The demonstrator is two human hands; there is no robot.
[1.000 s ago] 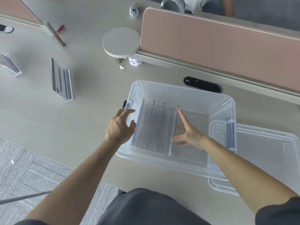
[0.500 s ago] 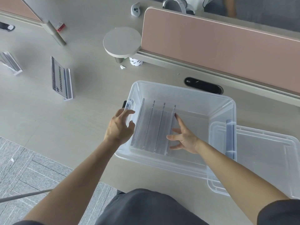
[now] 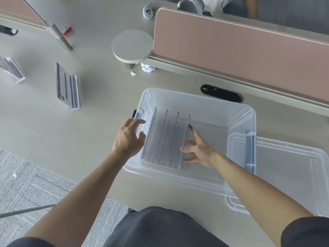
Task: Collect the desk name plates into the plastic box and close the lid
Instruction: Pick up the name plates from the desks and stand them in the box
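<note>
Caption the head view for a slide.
Right hand presses name plates together inside plastic box; left hand steadies its rim.

A pink partition (image 3: 240, 50) runs along the far right; a round shelf (image 3: 132, 45) juts left, a black cable grommet (image 3: 221, 93) nearer.

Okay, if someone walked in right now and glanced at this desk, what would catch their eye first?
Probably the clear plastic box at the desk's near edge, with both hands at a row of upright name plates inside it. The left hand grips the box's left rim; the right hand presses the row. Two more plates wait far left.
</note>
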